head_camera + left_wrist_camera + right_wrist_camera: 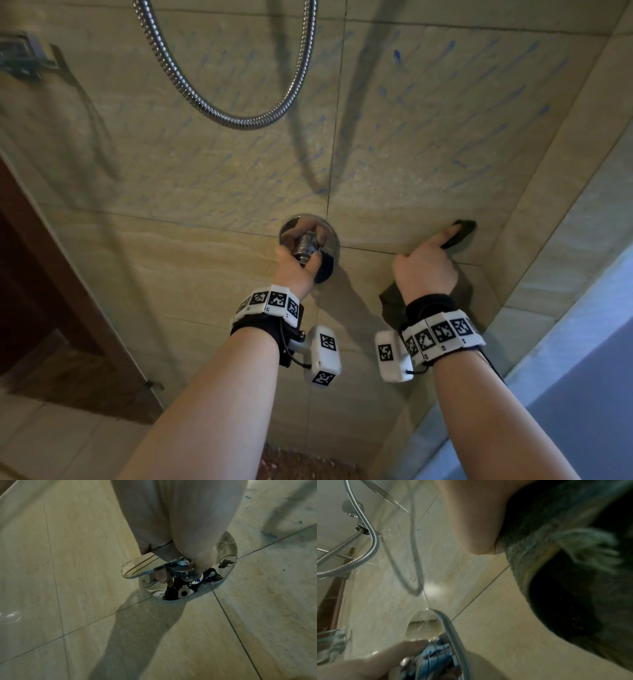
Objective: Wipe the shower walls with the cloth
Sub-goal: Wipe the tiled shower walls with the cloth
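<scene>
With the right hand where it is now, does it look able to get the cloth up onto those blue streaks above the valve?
Probably yes: the right hand presses the cloth to the wall below the blue streaks, with bare tile between them.

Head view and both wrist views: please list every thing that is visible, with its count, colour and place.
shower wall: one, beige tiles with blue streaks, ahead
shower hose: one, chrome, looping at the top
valve knob: one, chrome, wall centre, on a round chrome plate
cloth: one, dark green, on the wall near the right corner
glass shelf: one, clear, upper left
left hand: one, grips the valve knob
right hand: one, presses the cloth against the wall
</scene>
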A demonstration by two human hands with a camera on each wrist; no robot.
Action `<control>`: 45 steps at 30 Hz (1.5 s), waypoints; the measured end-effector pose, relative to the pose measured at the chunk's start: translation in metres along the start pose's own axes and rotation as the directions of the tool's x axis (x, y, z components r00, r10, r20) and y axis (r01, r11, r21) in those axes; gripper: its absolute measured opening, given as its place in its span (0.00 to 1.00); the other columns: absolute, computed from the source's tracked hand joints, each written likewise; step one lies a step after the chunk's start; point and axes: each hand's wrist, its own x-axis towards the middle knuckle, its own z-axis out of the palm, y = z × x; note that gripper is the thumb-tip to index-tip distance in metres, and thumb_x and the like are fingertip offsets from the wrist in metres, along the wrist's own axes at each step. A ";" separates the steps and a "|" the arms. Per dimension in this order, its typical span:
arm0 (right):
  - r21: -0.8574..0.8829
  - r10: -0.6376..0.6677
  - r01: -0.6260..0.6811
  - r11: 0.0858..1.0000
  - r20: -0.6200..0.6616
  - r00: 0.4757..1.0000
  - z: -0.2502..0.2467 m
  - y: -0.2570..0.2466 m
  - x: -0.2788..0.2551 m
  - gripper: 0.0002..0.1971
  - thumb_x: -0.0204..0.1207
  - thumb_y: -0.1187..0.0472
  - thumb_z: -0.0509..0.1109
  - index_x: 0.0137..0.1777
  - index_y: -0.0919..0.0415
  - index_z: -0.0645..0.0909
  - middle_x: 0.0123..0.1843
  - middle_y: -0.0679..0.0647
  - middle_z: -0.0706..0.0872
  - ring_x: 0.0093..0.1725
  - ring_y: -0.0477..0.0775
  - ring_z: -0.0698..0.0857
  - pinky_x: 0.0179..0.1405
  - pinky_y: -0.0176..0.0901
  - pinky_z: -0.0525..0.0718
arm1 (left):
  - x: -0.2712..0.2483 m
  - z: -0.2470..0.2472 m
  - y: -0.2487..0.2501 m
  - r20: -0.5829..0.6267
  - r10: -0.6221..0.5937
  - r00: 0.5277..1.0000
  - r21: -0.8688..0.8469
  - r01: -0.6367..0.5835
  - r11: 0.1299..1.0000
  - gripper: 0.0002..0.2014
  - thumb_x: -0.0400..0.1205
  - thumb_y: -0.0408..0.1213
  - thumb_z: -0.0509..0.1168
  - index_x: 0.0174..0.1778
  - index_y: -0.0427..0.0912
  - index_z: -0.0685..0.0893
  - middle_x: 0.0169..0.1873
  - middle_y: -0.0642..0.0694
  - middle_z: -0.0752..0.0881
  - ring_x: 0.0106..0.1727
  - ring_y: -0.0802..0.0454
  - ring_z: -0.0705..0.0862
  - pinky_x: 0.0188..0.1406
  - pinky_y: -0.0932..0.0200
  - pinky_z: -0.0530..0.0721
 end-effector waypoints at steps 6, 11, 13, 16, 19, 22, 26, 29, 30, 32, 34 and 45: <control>-0.016 -0.091 0.091 0.996 0.006 0.996 -0.011 -0.022 0.011 0.46 0.77 0.60 0.64 0.82 0.69 0.32 0.54 0.63 0.85 0.47 0.61 0.83 0.46 0.50 0.80 | 0.000 0.001 0.000 -0.013 -0.003 1.000 -0.004 0.003 1.000 0.25 0.84 0.42 0.64 0.69 0.34 0.62 0.63 0.34 0.77 0.62 0.35 0.80 0.52 0.48 0.79; -0.001 -0.033 0.033 0.999 -0.055 0.998 -0.036 -0.009 0.021 0.48 0.77 0.61 0.63 0.81 0.67 0.28 0.52 0.63 0.85 0.43 0.61 0.82 0.42 0.49 0.77 | -0.001 0.002 0.000 -0.033 0.007 0.999 -0.027 -0.008 1.000 0.23 0.83 0.40 0.65 0.67 0.33 0.63 0.64 0.32 0.77 0.62 0.35 0.80 0.53 0.45 0.81; 0.008 -0.006 0.007 1.000 -0.064 0.998 -0.033 -0.003 0.017 0.47 0.77 0.61 0.63 0.82 0.66 0.29 0.47 0.61 0.84 0.39 0.58 0.80 0.39 0.48 0.77 | -0.001 0.002 0.001 -0.036 0.009 0.999 -0.024 -0.009 1.000 0.24 0.83 0.41 0.65 0.68 0.33 0.63 0.64 0.33 0.77 0.61 0.36 0.80 0.56 0.42 0.82; 0.019 0.017 -0.016 1.000 -0.040 0.999 -0.020 0.001 0.009 0.48 0.77 0.62 0.64 0.81 0.68 0.28 0.43 0.59 0.82 0.37 0.57 0.79 0.39 0.48 0.78 | -0.001 0.002 0.002 -0.037 0.004 0.999 -0.010 -0.005 1.000 0.24 0.83 0.42 0.65 0.68 0.34 0.63 0.63 0.34 0.77 0.61 0.36 0.80 0.57 0.40 0.83; 0.023 0.005 -0.005 1.000 0.025 1.000 -0.010 -0.001 0.004 0.48 0.77 0.63 0.63 0.80 0.71 0.28 0.42 0.58 0.82 0.38 0.57 0.79 0.41 0.49 0.81 | -0.001 0.001 0.003 -0.028 0.003 1.000 0.001 -0.003 1.000 0.24 0.83 0.43 0.65 0.67 0.34 0.63 0.63 0.33 0.77 0.60 0.35 0.80 0.57 0.38 0.82; 0.047 -0.030 0.029 0.998 0.023 0.999 -0.018 -0.011 0.006 0.46 0.78 0.63 0.62 0.81 0.72 0.31 0.48 0.61 0.84 0.41 0.57 0.79 0.43 0.47 0.78 | -0.001 0.001 0.003 -0.025 -0.005 1.000 0.003 0.005 1.000 0.25 0.83 0.42 0.65 0.68 0.34 0.63 0.63 0.32 0.77 0.60 0.33 0.81 0.57 0.39 0.82; 0.044 -0.061 0.063 0.997 -0.055 0.997 -0.052 -0.022 0.020 0.45 0.78 0.62 0.62 0.82 0.68 0.31 0.59 0.66 0.83 0.55 0.66 0.82 0.46 0.48 0.73 | -0.001 0.001 0.002 -0.015 -0.015 1.000 -0.009 0.015 1.000 0.24 0.83 0.42 0.65 0.67 0.34 0.63 0.62 0.32 0.78 0.59 0.33 0.81 0.52 0.43 0.82; 0.039 -0.032 0.037 0.999 -0.128 0.991 -0.065 -0.019 0.030 0.45 0.77 0.62 0.62 0.81 0.69 0.30 0.55 0.65 0.85 0.45 0.62 0.81 0.42 0.47 0.73 | -0.001 0.002 0.002 -0.013 -0.008 1.000 -0.021 0.008 1.000 0.23 0.83 0.41 0.64 0.67 0.33 0.63 0.61 0.31 0.78 0.59 0.33 0.81 0.49 0.46 0.80; 0.035 -0.020 0.025 0.999 -0.138 0.990 -0.064 -0.016 0.030 0.46 0.77 0.62 0.62 0.81 0.69 0.30 0.53 0.64 0.85 0.43 0.62 0.81 0.42 0.48 0.74 | -0.001 0.002 0.003 -0.017 -0.008 1.000 -0.031 0.008 0.999 0.23 0.83 0.40 0.64 0.67 0.33 0.63 0.62 0.31 0.78 0.59 0.33 0.81 0.50 0.45 0.81; 0.021 0.005 -0.002 1.000 -0.132 0.991 -0.057 -0.010 0.028 0.47 0.76 0.61 0.62 0.81 0.70 0.30 0.55 0.65 0.86 0.48 0.65 0.84 0.45 0.50 0.77 | -0.001 0.002 0.003 -0.025 -0.012 1.000 -0.035 0.011 0.999 0.24 0.84 0.40 0.64 0.68 0.33 0.63 0.62 0.31 0.77 0.60 0.33 0.80 0.52 0.43 0.81; 0.019 0.045 -0.043 0.999 -0.083 0.996 -0.047 -0.003 0.021 0.46 0.77 0.61 0.62 0.80 0.72 0.29 0.55 0.66 0.86 0.50 0.65 0.85 0.46 0.51 0.79 | -0.002 0.002 0.003 -0.031 -0.010 0.999 -0.020 0.009 1.000 0.24 0.83 0.41 0.65 0.68 0.32 0.63 0.62 0.31 0.78 0.60 0.33 0.81 0.55 0.40 0.81; 0.066 0.027 -0.040 0.997 0.184 0.983 -0.014 -0.005 0.003 0.42 0.80 0.63 0.60 0.80 0.76 0.33 0.47 0.61 0.83 0.49 0.61 0.83 0.51 0.52 0.82 | -0.002 0.001 0.002 -0.008 0.004 1.000 0.009 -0.004 1.000 0.24 0.84 0.42 0.63 0.68 0.34 0.62 0.62 0.32 0.77 0.60 0.34 0.81 0.55 0.43 0.80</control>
